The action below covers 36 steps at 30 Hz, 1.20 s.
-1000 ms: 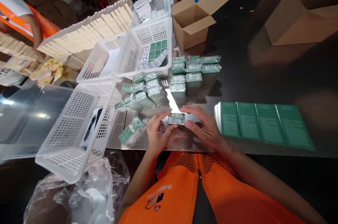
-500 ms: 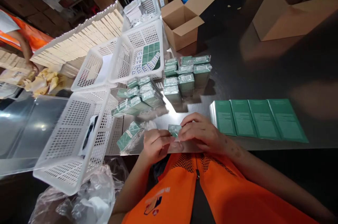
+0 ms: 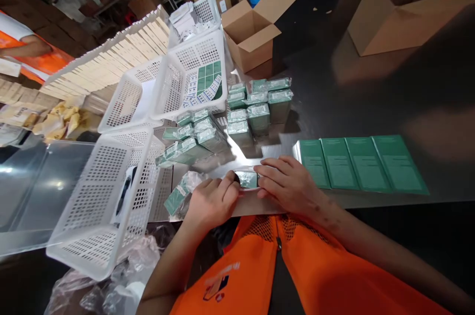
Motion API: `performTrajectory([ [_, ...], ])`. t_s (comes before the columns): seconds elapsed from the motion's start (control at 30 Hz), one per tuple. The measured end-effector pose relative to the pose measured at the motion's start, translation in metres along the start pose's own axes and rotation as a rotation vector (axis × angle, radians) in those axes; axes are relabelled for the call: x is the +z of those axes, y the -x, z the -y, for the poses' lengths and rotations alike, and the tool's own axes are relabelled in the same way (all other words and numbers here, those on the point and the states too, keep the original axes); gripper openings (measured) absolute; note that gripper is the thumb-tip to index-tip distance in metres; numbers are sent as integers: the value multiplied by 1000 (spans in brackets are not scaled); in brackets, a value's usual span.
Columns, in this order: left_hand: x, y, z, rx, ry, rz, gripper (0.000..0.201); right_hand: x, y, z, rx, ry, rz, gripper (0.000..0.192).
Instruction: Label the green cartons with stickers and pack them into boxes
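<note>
Fingers of the left hand (image 3: 211,201) and right hand (image 3: 287,183) pinch a small green wrapped box (image 3: 248,179) from both ends, pressed onto the metal table (image 3: 356,201) at its near edge. Flat green cartons (image 3: 361,164) lie just right along that edge.

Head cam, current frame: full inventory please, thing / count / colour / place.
small green plastic-wrapped box: one, green, held between both hands at the near table edge
wrapped green boxes in a standing group: about ten, green, mid-table
wrapped green boxes lying in a pile: several, green, left of the group
flat green cartons in a row: four across, green, right of the hands
white perforated plastic baskets: four, white, left and centre
open cardboard boxes: two, brown, far side
cream cards in a tray: many, cream, far left
clear plastic bags: crumpled, clear, lower left
co-worker's orange sleeve: one, orange, far left
orange vest: one, bottom centre
left hand: on the box
right hand: on the box
</note>
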State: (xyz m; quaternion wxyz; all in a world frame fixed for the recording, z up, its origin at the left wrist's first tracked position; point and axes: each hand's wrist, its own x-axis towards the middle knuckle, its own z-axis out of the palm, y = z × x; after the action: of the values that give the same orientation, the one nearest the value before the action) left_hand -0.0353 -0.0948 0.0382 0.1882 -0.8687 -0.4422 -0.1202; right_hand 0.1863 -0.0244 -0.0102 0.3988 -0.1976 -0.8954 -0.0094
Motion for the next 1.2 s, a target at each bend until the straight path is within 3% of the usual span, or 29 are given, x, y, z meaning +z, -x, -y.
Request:
performTrajectory([
  [0.17, 18, 23, -1, -158, 213, 40, 7, 8, 12, 9, 86, -95, 152, 17],
  [0.27, 44, 40, -4, -316, 348, 150, 5, 19, 27, 4, 100, -143, 246, 14],
  [0.4, 78, 56, -11, -448, 349, 230, 8, 28, 45, 2, 196, -223, 400, 10],
  [0.47, 88, 59, -15, -464, 347, 225, 6, 27, 46, 8, 363, -321, 339, 30],
  [0.57, 92, 57, -23, -459, 370, 215, 11, 23, 36, 22, 618, -477, 129, 66],
  [0.7, 85, 51, -35, -429, 429, 195, 14, 12, 13, 16, 736, -630, -55, 49],
  [0.77, 78, 50, -40, -425, 449, 184, 18, -2, 5, -3, 830, -661, -161, 47],
  [0.83, 71, 50, -44, -405, 447, 179, 21, -17, 3, -26, 919, -668, -184, 50],
  [0.9, 65, 50, -46, -367, 413, 179, 27, -26, 7, -47, 975, -591, -34, 49],
  [1.0, 59, 47, -47, -350, 347, 171, 48, -26, 22, -65, 921, -202, 247, 48],
  [1.1, 53, 45, -47, -363, 359, 107, 40, -19, 39, -66, 798, 166, 297, 60],
  [1.2, 50, 47, -45, -356, 451, 55, 28, -15, 48, -60, 703, 230, 360, 76],
])
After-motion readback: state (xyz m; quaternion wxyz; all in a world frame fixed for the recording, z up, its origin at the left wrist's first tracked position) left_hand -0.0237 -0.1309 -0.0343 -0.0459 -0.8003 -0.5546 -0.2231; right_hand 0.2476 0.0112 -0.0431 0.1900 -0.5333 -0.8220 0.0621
